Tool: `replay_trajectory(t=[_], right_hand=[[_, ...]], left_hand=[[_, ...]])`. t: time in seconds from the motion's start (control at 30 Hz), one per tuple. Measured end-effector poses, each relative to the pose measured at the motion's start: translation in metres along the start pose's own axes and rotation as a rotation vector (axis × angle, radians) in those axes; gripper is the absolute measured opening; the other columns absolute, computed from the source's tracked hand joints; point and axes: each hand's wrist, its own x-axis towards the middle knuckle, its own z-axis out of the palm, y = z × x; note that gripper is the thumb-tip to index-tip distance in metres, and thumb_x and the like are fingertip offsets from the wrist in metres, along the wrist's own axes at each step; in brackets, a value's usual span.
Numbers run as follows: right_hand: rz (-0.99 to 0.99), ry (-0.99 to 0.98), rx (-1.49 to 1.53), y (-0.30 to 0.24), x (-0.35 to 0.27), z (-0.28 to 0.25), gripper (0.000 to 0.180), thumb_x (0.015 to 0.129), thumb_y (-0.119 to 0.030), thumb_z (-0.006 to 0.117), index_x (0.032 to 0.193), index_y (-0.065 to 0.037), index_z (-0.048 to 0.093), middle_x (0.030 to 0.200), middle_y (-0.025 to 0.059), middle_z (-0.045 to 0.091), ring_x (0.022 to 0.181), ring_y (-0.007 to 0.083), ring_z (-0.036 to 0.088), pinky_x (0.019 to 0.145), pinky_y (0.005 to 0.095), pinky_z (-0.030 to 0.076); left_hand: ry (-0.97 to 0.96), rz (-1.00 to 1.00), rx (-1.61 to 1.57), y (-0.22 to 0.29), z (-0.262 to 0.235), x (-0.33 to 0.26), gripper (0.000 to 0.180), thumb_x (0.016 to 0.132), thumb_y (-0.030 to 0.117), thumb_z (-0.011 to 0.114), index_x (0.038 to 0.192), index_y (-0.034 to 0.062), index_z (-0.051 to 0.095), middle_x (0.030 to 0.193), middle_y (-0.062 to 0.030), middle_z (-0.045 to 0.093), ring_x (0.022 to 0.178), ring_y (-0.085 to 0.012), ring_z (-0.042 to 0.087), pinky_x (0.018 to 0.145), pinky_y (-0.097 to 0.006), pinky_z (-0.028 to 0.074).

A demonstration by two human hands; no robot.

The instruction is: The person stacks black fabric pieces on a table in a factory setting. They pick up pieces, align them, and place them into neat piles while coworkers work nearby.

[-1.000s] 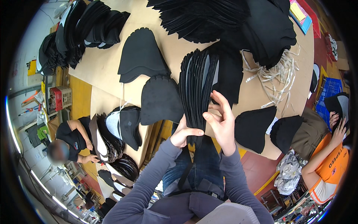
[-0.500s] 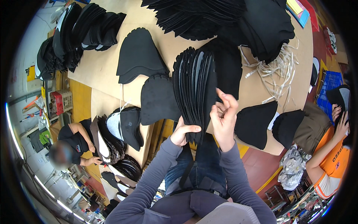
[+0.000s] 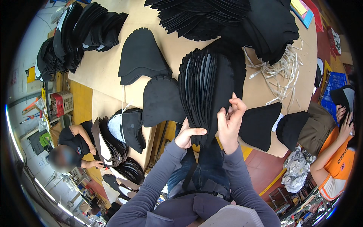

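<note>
A thick bundle of black curved fabric pieces (image 3: 200,90) stands on edge before me, its layers fanned at the top, with a few grey edges among them. Around its narrow lower end my left hand (image 3: 186,135) is closed, thumb across the front. My right hand (image 3: 231,121) pinches the right-hand side of the bundle, where an outer piece spreads away from the rest. To the left lies a single-looking black piece (image 3: 160,100), partly behind the bundle. More black pieces (image 3: 261,123) lie right of my right hand.
A large heap of black pieces (image 3: 204,19) covers the table's far side, with tangled pale ties (image 3: 280,73) beside it. Other stacks (image 3: 90,30) stand far left. One person (image 3: 81,142) works at the left, another in orange (image 3: 336,162) at the right.
The outer pieces on the bundle's right side have been spread further right by my right hand, which moved slightly right and down. My left hand keeps its hold, shifted slightly right.
</note>
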Motion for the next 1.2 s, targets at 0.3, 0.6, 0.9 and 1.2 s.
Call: replay_trajectory(t=[0.3, 0.6, 0.9, 1.2], right_hand=[[0.025, -0.137, -0.136, -0.018, 0.013, -0.01, 0.032, 0.077, -0.014, 0.071, 0.104, 0.0, 0.063, 0.104, 0.014, 0.056, 0.098, 0.0267, 0.057, 0.087, 0.0327, 0.044], [-0.04, -0.111, -0.192, -0.017, 0.01, -0.01, 0.037, 0.073, 0.002, 0.059, 0.11, 0.0, 0.058, 0.113, 0.0164, 0.055, 0.098, 0.0273, 0.057, 0.087, 0.0325, 0.045], [-0.127, -0.113, -0.276, -0.005, 0.011, -0.01, 0.033, 0.078, 0.007, 0.051, 0.108, 0.0, 0.061, 0.134, 0.0277, 0.046, 0.107, 0.0363, 0.058, 0.089, 0.0379, 0.047], [0.097, -0.034, -0.231, -0.022, 0.007, -0.004, 0.029, 0.075, -0.002, 0.069, 0.103, 0.001, 0.061, 0.113, 0.0216, 0.054, 0.103, 0.0354, 0.059, 0.086, 0.0376, 0.048]], left_hand=[[0.004, 0.013, 0.02, -0.009, -0.005, 0.001, 0.085, 0.065, 0.0, 0.073, 0.139, 0.0014, 0.032, 0.128, -0.0117, 0.051, 0.12, -0.024, 0.051, 0.103, -0.033, 0.041], [0.002, 0.028, 0.021, -0.013, -0.005, 0.002, 0.085, 0.066, -0.002, 0.073, 0.14, 0.0019, 0.03, 0.13, -0.0113, 0.05, 0.121, -0.0237, 0.049, 0.104, -0.033, 0.039], [0.016, 0.01, 0.004, -0.015, -0.006, 0.006, 0.088, 0.067, -0.001, 0.073, 0.142, 0.002, 0.028, 0.133, -0.012, 0.048, 0.123, -0.0234, 0.048, 0.105, -0.033, 0.037], [0.013, 0.032, 0.011, -0.017, -0.003, 0.004, 0.086, 0.067, 0.0, 0.073, 0.141, 0.0024, 0.03, 0.132, -0.0111, 0.049, 0.123, -0.023, 0.047, 0.105, -0.033, 0.037]])
